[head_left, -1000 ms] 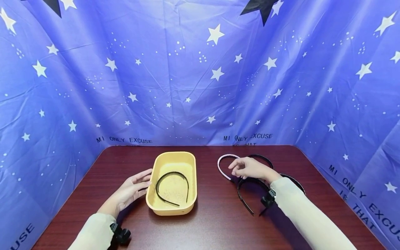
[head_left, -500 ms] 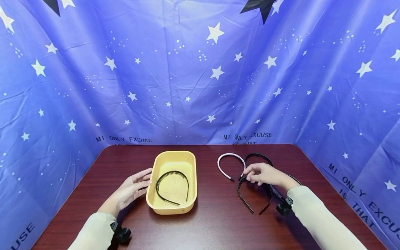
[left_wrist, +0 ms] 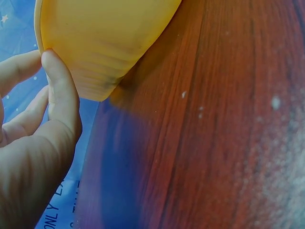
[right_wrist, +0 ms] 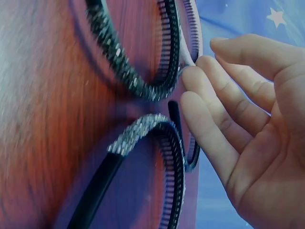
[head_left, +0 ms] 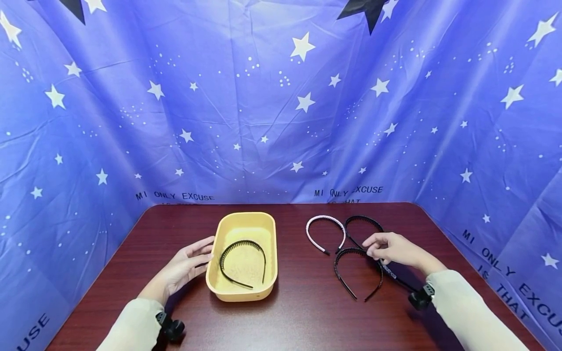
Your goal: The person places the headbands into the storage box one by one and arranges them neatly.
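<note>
My left hand (head_left: pixel 186 268) touches the left side of a yellow plastic basin (head_left: pixel 243 296), its thumb and fingertips right at the rim in the left wrist view. Inside the basin lies a black toothed headband (head_left: pixel 242 242). Over on the right, my right hand (head_left: pixel 397 251) hovers with loosely bent fingers and holds nothing. Below and around it lie a white headband (head_left: pixel 325 217), a black headband (head_left: pixel 363 218) behind, another black headband (head_left: pixel 350 250) in front, and one with silver sparkle (right_wrist: pixel 147 128), partly hidden by the hand in the head view.
The dark red wooden table (head_left: pixel 303 312) carries the basin and headbands. A blue curtain (head_left: pixel 263 107) with white stars stands behind it and along both sides. A small black camera (head_left: pixel 173 329) is strapped to the left wrist, and another camera (head_left: pixel 420 297) to the right.
My right hand has moved rightward and slightly toward me, from beside the white headband to above the black ones, uncovering the white and back black headbands. The left hand and basin stay put.
</note>
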